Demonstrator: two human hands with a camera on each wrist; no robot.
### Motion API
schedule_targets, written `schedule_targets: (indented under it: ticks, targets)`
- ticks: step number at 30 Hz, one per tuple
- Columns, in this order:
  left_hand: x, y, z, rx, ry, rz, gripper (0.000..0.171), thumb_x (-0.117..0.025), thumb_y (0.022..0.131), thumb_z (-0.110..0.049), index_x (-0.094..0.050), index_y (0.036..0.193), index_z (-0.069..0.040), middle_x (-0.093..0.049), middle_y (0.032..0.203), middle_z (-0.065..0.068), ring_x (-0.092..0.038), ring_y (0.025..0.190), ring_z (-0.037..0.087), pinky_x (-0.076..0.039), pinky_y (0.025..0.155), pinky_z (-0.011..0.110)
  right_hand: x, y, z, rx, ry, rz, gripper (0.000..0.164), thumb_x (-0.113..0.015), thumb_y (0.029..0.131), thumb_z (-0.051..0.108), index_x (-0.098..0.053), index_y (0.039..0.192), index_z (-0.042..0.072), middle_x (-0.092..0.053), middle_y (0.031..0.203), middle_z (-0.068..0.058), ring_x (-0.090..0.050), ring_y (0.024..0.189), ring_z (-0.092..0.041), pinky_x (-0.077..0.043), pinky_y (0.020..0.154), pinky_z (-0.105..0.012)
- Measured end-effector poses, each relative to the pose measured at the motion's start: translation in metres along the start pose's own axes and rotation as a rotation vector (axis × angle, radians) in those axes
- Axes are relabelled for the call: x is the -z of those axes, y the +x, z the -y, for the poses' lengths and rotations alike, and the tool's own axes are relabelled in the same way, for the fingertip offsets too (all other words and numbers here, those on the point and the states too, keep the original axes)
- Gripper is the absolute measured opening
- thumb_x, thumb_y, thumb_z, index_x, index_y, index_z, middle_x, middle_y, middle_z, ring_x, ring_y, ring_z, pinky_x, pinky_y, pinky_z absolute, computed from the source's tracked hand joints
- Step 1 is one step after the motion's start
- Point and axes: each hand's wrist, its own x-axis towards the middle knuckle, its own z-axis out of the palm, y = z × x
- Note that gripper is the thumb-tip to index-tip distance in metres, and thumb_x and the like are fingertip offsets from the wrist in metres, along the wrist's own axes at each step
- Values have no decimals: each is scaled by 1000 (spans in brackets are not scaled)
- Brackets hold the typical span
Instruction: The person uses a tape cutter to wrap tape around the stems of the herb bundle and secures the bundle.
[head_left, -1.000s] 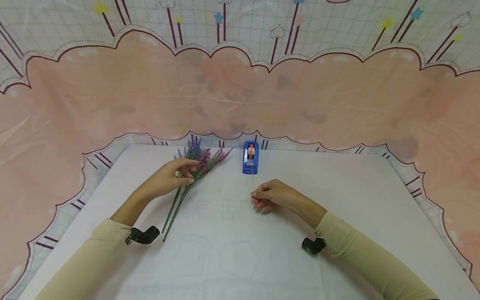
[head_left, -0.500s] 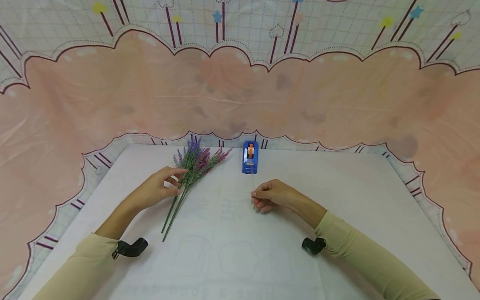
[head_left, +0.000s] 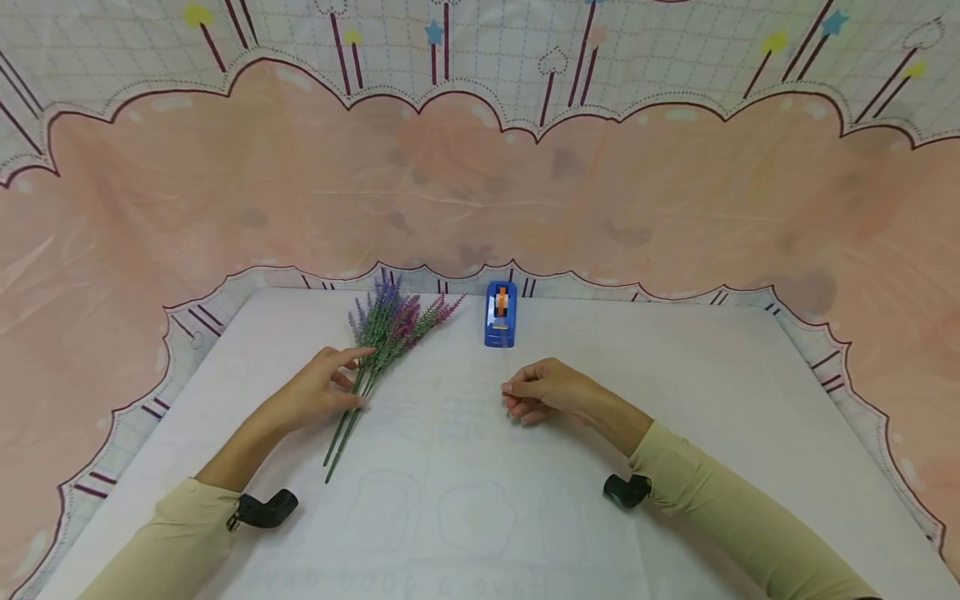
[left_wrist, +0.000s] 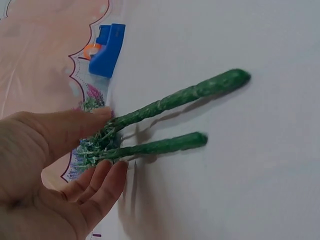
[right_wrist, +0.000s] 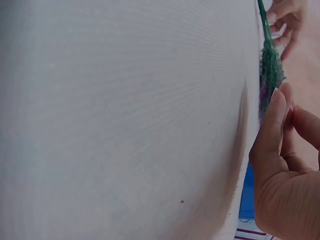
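Artificial lavender stems with purple and pink blossoms lie at the left of the table, two green stalks pointing toward the person. My left hand is at the stalks just below the blossoms, thumb and index finger spread apart. In the left wrist view its thumb is by one stalk and its fingertips by the other. My right hand hovers over the middle with bent fingers, thumb near the index fingertip; I cannot tell whether something thin is between them. Just beyond it stands a blue tape dispenser with an orange hub.
A white cloth with faint printing covers the table. Behind hangs a peach and white curtain with drawn candles. Dark wrist cameras sit at both cuffs of the pale green sleeves.
My left hand has withdrawn from over the blossoms, down and to the left, and now stands by the stalks. My right hand, the lavender and the dispenser have stayed in place.
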Motion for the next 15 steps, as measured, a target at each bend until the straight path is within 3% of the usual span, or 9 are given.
schedule_targets:
  ticks: [5, 15]
  targets:
    - [-4, 1, 0, 30, 11, 8, 82, -79, 87, -6, -35, 155, -1, -53, 121, 28, -62, 97, 32, -53, 78, 41, 1, 0, 0, 0, 4, -1, 24, -66, 100, 21, -72, 109, -1, -73, 90, -8, -70, 75, -17, -60, 72, -29]
    - [-12, 2, -6, 204, -205, 8, 94, -74, 88, -2, -8, 155, 7, -56, 117, 28, -65, 89, 25, -54, 71, 35, 1, 0, 0, -8, 18, -1, 24, -66, 100, 20, -71, 109, -1, -73, 91, -8, -70, 75, -16, -60, 71, -29]
